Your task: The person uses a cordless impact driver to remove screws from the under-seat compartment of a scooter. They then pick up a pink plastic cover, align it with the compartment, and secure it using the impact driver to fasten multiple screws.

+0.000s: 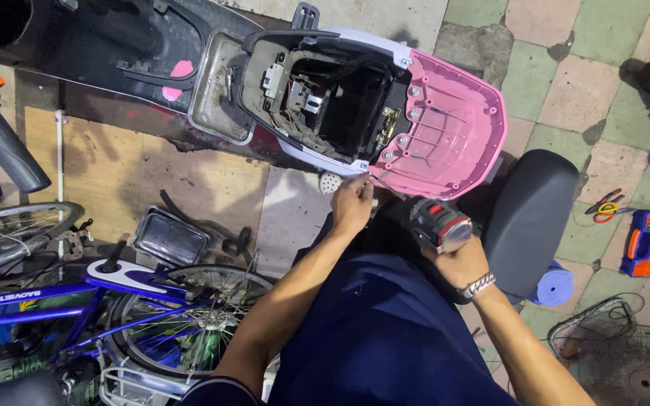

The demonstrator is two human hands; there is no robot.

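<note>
Two hands: left hand [352, 204] at pink panel [445, 135], right hand [462, 259] gripping one drill [439, 224].

Lighting evenly and fairly brightly from overhead, warm in tone; casting soft shadows under the pink panel [445, 128] toward four o'clock and beside the black seat [530, 218]; sinking into near black at eleven o'clock; glinting off the wristwatch [478, 285] and the wheel rim [9, 233] at nine o'clock; bending straight lines slightly near the edges; staying sharp centrally, softening a little at the corners.
</note>
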